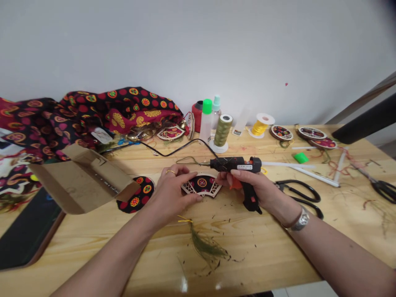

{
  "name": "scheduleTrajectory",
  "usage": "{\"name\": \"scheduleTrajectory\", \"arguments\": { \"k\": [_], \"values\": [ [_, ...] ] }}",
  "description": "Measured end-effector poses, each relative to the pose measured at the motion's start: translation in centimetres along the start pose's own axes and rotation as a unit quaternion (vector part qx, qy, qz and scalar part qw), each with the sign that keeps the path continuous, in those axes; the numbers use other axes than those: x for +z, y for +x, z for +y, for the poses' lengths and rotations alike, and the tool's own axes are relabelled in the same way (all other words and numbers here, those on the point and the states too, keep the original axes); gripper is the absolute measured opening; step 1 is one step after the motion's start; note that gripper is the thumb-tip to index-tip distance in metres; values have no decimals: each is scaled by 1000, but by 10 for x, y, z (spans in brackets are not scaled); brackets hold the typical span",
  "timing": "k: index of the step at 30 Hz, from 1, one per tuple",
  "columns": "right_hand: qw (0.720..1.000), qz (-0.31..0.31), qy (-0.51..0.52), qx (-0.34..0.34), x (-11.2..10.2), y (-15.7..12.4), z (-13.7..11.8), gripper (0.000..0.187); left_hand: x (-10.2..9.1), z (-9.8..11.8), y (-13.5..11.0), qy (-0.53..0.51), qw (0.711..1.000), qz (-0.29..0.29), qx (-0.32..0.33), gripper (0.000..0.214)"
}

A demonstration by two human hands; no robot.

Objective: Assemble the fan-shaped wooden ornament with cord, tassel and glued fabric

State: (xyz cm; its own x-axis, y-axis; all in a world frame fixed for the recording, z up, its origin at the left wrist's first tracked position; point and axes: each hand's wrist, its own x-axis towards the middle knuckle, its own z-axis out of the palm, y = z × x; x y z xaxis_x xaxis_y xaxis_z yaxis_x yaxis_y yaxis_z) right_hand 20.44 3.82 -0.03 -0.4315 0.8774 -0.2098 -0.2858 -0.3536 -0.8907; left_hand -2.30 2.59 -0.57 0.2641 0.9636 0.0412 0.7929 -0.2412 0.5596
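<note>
My left hand (171, 192) grips the left end of a fan-shaped wooden ornament (201, 184) between thumb and fingers. Dark flowered fabric fills its cut-out frame. My right hand (262, 189) is wrapped around a black glue gun (227, 164), whose nozzle points left above the ornament's upper edge. A white glue stick (283, 164) sticks out of the gun's back. Beside the nozzle lies a loop of olive thread (188, 160). A green thread tassel (206, 243) with a yellow tie rests below the ornament. Left of my left hand is a round piece of patterned fabric (144, 187).
An open cardboard box (83, 185) and a phone (27, 231) lie left. Patterned cloth (123, 105) is heaped behind. Thread spools (223, 130), bottles (206, 119) and finished-looking ornaments (312, 133) line the wall. Black-handled scissors (305, 192) lie right, near glue sticks (318, 177).
</note>
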Motion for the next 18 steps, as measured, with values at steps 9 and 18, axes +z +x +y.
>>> {"name": "scheduleTrajectory", "arguments": {
  "k": [9, 18],
  "values": [
    [996, 8, -84, -33, 2, -3, -3, 23, -1, 2, -2, 7, 1000, -6, 6, 52],
    [988, 9, -139, -63, -3, -5, 0, 26, -2, 3, -1, 0, 1000, -21, 14, 60]
  ]
}}
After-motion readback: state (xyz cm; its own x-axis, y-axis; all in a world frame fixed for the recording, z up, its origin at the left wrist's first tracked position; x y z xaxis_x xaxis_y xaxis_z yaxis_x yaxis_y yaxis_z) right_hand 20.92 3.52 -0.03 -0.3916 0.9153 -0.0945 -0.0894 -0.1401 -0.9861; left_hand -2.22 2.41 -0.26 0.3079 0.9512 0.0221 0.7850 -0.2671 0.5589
